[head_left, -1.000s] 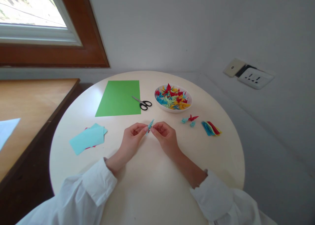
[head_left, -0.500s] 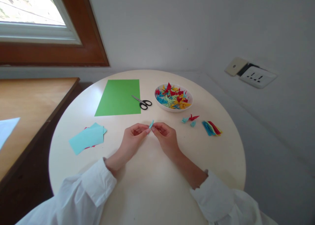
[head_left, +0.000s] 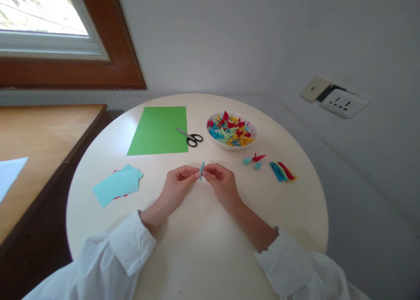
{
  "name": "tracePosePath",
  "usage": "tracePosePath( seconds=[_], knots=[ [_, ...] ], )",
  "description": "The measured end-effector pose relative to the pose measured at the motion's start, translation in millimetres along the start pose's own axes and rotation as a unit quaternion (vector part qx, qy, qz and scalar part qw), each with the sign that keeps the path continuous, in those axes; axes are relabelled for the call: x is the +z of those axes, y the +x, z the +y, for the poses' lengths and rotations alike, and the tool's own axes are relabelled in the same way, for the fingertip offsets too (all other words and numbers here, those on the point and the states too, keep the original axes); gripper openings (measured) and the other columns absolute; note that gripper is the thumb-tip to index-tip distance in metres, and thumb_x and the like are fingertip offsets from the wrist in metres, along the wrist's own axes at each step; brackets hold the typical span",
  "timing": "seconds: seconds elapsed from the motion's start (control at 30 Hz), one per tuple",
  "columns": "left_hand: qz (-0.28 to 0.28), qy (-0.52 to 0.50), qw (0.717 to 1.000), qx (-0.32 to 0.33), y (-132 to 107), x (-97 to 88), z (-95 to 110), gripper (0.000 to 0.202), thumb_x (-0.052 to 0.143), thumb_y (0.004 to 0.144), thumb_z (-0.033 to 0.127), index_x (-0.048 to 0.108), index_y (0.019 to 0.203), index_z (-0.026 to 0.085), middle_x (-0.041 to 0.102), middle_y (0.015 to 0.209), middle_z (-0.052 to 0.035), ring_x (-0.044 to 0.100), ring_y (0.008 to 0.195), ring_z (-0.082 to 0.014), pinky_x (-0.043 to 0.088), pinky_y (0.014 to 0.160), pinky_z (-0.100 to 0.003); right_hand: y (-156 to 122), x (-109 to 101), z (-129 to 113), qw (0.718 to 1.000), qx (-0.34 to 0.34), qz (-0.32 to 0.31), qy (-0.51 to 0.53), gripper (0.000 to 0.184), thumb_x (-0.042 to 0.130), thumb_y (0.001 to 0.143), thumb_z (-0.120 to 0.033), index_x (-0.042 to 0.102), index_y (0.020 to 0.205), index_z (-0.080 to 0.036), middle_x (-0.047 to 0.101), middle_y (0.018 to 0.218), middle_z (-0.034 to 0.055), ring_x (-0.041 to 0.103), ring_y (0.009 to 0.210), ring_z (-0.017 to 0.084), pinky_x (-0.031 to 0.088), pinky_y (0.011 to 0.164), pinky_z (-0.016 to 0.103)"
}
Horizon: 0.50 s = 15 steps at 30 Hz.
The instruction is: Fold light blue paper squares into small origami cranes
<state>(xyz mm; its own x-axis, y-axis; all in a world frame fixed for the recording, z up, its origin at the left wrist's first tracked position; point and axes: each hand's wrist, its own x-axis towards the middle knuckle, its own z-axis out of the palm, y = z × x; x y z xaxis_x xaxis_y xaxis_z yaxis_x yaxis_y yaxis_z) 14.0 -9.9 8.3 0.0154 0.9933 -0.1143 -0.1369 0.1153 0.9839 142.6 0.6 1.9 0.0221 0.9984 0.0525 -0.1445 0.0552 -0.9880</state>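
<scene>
Head view: your two hands meet above the round table (head_left: 197, 247), with a small folded light-blue paper (head_left: 201, 171) between their fingertips. The piece stands narrow and nearly upright, one end rising past the fingers, its lower end showing just below them. Judged by its look, it is very light, thin and crisp along the creases; it should bend readily, and a hard pull could crumple or tear it. The best hold is a light pinch on its flat sides near the middle, where the layers appear thickest.

Your left hand (head_left: 180, 181) pinches the paper from one side, thumb against curled fingers, with scarcely any gap; your right hand (head_left: 220, 181) mirrors it from the other side. Both grips are narrow, and the exact contact of the fingertips is too small to make out.

Left of the fingers lie light-blue sheets (head_left: 118, 186), with red edges showing beneath. Beyond the fingers, the scissors (head_left: 194, 139) rest with their blades over a green sheet (head_left: 157, 131). Beyond and to the right stands a white bowl (head_left: 232, 148) of folded paper figures (head_left: 229, 129); nearer on that side lie a red folded figure (head_left: 258, 157) and a fanned stack of coloured papers (head_left: 282, 171).
</scene>
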Motion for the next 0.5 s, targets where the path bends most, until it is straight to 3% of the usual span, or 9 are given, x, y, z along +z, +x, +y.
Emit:
tracePosePath(
  seconds=[0.5],
  knots=[
    [-0.012,-0.001,1.000,0.007,-0.1,-1.6,-0.2,0.024,0.074,0.059,0.034,0.063,0.067,0.014,0.061,0.060,-0.0002,0.054,0.059,-0.0107,0.041,0.059,-0.023,-1.1,0.7,-0.6,1.000,0.010,-0.009,-0.002,0.010,0.067,0.060,-0.027,0.062,0.063,-0.018,0.062,0.061,-0.0010,0.055,0.059,0.012,0.044,0.057,0.025]
  ],
)
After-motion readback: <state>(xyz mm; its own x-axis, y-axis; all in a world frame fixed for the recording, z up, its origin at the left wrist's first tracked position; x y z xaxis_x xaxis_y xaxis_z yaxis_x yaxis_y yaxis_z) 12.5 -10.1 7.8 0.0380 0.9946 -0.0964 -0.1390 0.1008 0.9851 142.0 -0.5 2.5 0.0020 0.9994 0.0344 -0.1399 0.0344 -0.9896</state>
